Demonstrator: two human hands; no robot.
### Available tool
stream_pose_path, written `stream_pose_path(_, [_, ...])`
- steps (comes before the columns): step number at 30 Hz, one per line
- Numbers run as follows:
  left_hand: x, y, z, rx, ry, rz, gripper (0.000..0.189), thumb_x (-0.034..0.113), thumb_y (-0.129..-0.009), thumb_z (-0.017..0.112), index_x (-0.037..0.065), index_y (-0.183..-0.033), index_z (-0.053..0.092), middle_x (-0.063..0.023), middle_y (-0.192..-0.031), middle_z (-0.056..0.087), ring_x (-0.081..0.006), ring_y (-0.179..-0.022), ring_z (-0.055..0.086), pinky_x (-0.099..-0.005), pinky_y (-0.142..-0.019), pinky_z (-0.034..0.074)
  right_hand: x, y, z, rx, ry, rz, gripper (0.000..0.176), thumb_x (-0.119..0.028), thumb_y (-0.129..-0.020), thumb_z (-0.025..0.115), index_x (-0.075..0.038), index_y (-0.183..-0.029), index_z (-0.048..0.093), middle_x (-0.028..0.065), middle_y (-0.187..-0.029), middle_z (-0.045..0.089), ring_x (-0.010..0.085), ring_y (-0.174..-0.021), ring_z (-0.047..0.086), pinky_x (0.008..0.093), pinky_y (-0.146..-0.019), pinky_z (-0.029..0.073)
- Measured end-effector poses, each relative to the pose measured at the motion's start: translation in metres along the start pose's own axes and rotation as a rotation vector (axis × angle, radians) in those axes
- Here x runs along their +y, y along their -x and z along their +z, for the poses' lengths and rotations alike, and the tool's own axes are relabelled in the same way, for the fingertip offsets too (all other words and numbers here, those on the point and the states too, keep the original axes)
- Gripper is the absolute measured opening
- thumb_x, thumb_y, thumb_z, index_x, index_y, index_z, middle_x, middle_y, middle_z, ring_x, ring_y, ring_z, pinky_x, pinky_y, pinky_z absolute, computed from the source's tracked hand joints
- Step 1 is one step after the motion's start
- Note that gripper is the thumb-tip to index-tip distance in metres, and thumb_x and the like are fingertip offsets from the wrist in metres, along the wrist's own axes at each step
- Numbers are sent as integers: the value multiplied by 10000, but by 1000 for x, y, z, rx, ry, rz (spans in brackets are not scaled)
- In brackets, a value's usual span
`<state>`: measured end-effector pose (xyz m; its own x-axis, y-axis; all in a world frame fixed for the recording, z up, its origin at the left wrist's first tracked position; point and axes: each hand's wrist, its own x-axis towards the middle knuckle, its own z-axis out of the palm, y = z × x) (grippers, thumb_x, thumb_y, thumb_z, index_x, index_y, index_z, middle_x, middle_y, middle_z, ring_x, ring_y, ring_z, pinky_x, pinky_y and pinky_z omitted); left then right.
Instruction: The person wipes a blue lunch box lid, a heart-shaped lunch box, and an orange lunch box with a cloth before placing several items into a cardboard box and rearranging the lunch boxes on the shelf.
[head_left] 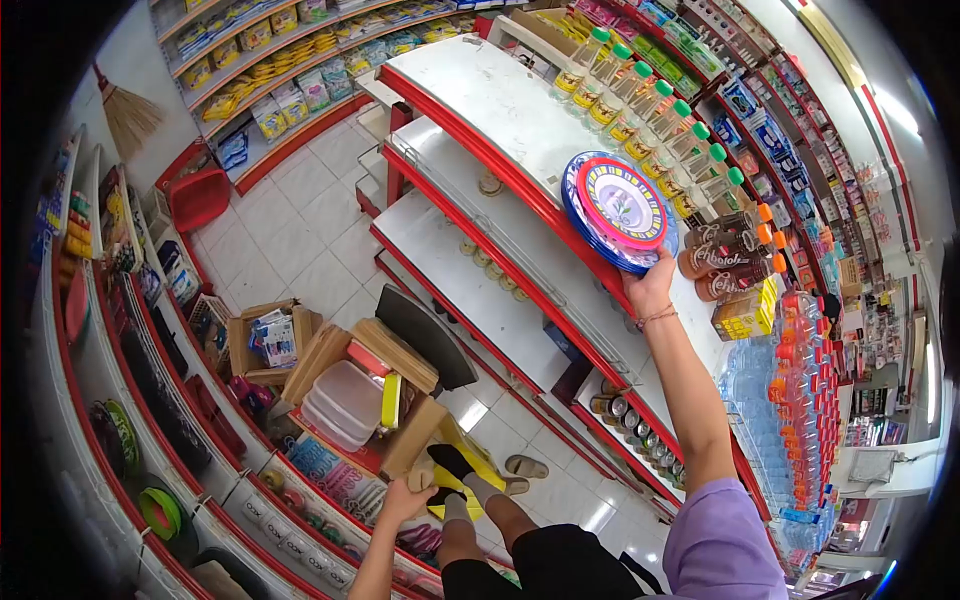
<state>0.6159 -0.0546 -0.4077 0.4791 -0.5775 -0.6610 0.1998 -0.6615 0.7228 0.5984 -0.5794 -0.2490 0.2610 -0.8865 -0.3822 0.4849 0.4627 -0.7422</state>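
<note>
My right hand (652, 285) reaches out to the white top shelf (470, 75) and grips the near rim of a stack of plates (622, 205). The top plate has a pink-red rim and a flower in its middle; blue-patterned plates lie beneath it. Down low, my left hand (403, 500) is closed beside the flap of an open cardboard box (415, 435); I cannot tell what its fingers hold. Clear plastic containers (345, 405) fill that box.
Green-capped bottles (640, 115) stand in a row behind the plates. Orange-capped tea bottles (730, 250) and a yellow box (745, 310) stand to their right. On the floor are another carton (270, 340), sandals (525, 466) and a yellow stool (470, 450) under my feet.
</note>
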Motion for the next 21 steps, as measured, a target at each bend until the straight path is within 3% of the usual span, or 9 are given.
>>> stream_pose_path(4, [5,-13,2,-6,-53,6,483,280,-651,737,-17,-1003,593,-192,-896,643,-312,-851,628,-375,-742,480,-10,-15,-10,86,318,-130,362,-250,-880,339,-24,-1116,493,152,-1085,589,288,-927,612,436,-740,541])
stream_pose_path(6, [4,-17,2,-33,-72,-29,504,305,-650,732,-13,-1015,592,-199,-913,641,-318,-870,626,-380,-755,480,-19,-24,-16,25,433,-136,318,-240,-875,322,-61,-1008,547,121,-950,634,242,-749,647,334,-538,553])
stream_pose_path(8, [-19,-28,9,-33,-82,-42,526,336,-650,725,-11,-1023,593,-209,-928,639,-326,-886,623,-384,-767,480,-27,-36,-24,96,536,-186,301,-222,-864,365,-89,-1033,576,98,-894,646,215,-760,633,391,-626,533])
stream_pose_path(9, [-26,-30,11,-28,-103,-46,539,357,-648,719,-9,-1024,597,-219,-932,636,-331,-892,622,-387,-773,481,-41,-100,-72,118,766,-262,293,-237,-852,409,-106,-1047,584,87,-916,644,204,-796,626,426,-686,517])
stream_pose_path(10, [-34,-33,13,-16,-124,-59,552,377,-646,714,-8,-1025,600,-229,-936,633,-337,-897,621,-390,-779,481,-42,-33,-19,217,791,-130,287,-253,-845,439,-97,-1033,589,79,-937,642,191,-806,623,415,-685,516])
stream_pose_path(11, [-51,-41,20,-20,-99,-73,553,379,-645,713,-9,-1023,603,-232,-933,633,-338,-896,621,-390,-785,481,-49,-54,-37,149,811,-87,284,-312,-843,438,-152,-1024,585,49,-936,613,174,-819,590,380,-561,489])
stream_pose_path(14, [-59,-41,21,31,-98,-22,553,380,-639,716,-11,-1016,610,-221,-912,642,-340,-886,623,-393,-782,483,-53,-59,-40,-72,754,-45,245,-295,-852,410,-168,-918,609,-30,-765,642,113,-588,589,258,-437,429])
stream_pose_path(17, [-89,-54,31,82,32,-36,525,359,-646,718,2,-1017,617,-194,-885,653,-319,-837,636,-380,-746,489,-59,-72,-55,-91,761,41,278,-254,-872,371,-130,-978,596,23,-863,654,156,-681,635,277,-521,512])
stream_pose_path(21, [-61,-46,8,44,138,-199,420,298,-666,715,38,-987,641,-162,-842,657,-257,-759,640,-349,-701,490,-55,-58,-49,-74,686,171,289,-257,-866,394,-83,-1022,563,82,-944,643,221,-788,643,357,-664,552])
